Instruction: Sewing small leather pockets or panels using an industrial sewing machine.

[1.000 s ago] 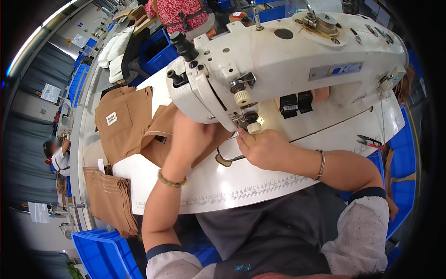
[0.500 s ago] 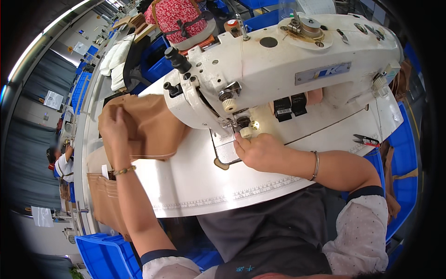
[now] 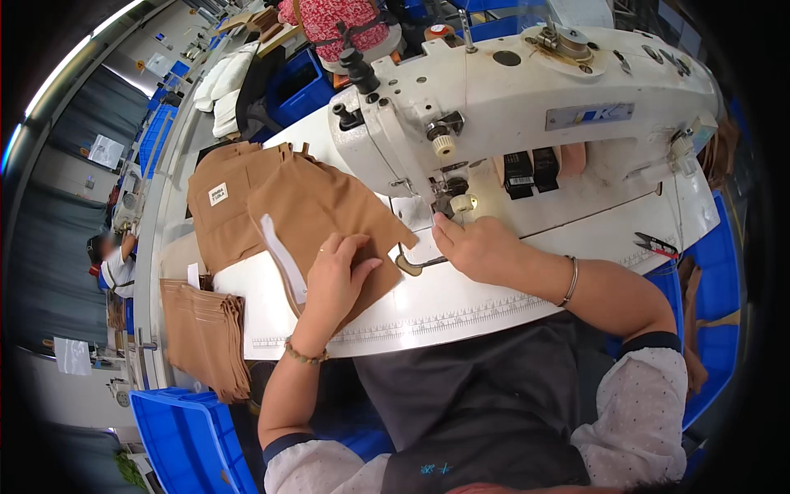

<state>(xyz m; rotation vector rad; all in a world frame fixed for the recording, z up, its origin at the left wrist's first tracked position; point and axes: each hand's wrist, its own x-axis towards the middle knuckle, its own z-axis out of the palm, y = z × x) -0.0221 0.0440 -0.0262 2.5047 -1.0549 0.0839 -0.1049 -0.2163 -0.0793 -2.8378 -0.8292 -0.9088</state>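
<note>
Brown fabric lies on the white table, left of the sewing machine. My left hand is over it, fingers loosely parted; right hand pinch: can't tell. Likely light, limp; I'd grip beside the white strip.

Fabric on table — left of sewing machine, snips right

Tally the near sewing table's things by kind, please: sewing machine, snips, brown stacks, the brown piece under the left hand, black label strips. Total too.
Sewing machine: 1
Snips: 1
Brown stacks: 2
Brown piece under the left hand: 1
Black label strips: 2
Total: 7
</note>
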